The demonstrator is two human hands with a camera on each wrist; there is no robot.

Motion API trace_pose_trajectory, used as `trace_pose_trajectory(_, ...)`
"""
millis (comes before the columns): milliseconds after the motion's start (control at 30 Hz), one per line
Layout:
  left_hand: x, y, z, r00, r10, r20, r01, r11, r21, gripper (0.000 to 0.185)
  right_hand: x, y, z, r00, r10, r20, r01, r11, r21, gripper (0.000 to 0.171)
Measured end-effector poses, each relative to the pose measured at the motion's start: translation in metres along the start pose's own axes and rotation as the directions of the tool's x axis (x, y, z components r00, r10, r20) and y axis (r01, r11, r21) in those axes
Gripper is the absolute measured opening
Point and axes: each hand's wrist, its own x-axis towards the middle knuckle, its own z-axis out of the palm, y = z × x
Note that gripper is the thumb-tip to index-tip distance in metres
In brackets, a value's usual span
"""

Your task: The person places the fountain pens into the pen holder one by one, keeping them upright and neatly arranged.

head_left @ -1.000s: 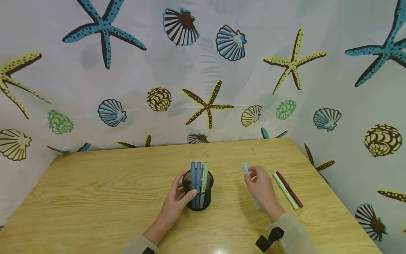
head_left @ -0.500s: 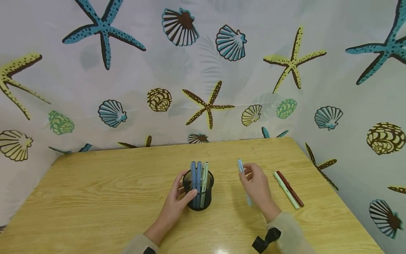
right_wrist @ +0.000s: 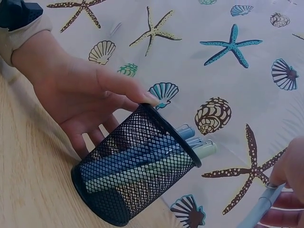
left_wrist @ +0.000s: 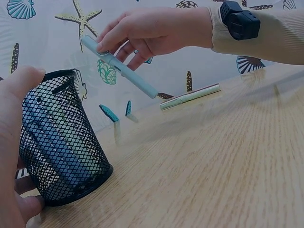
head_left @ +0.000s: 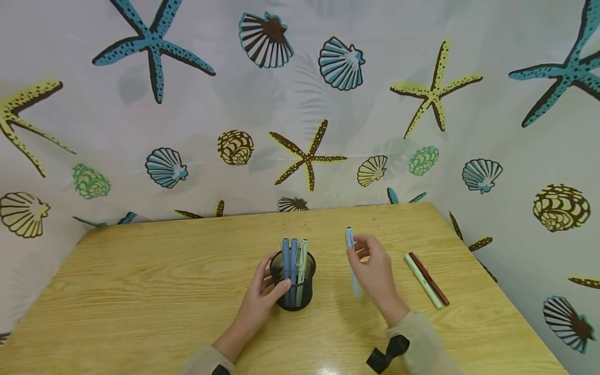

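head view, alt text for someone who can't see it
A right hand pinches a light blue pen above a wood-grain table, while the left hand holds a black mesh cup containing two blue pens and a pale green pen. Farther right, another pale green pen and a dark red pen lie side by side.

head: high, forward-down | wrists: low, close, inward | shared: mesh cup

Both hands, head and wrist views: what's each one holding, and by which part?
The right hand pinches the light blue pen near its upper end; the left hand grips the black mesh cup by its wall and rim.
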Motion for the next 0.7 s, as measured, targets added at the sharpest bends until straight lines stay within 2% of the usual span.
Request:
trace_pose_trajectory(467, -0.001, 0.002, 0.0, 1.0, -0.006, -0.003, 0.006, 1.0, 0.005, 0.064, 0.005, -0.017, 0.006, 0.997, -0.069, -0.045, 0.074, 0.991, 0.112, 0.023)
trace_pose_trajectory(700, -0.001, 0.003, 0.0, 1.0, -0.008, -0.002, 0.008, 1.0, 0.006, 0.064, 0.007, -0.031, 0.009, 0.997, -0.057, -0.044, 0.065, 0.977, 0.201, 0.024)
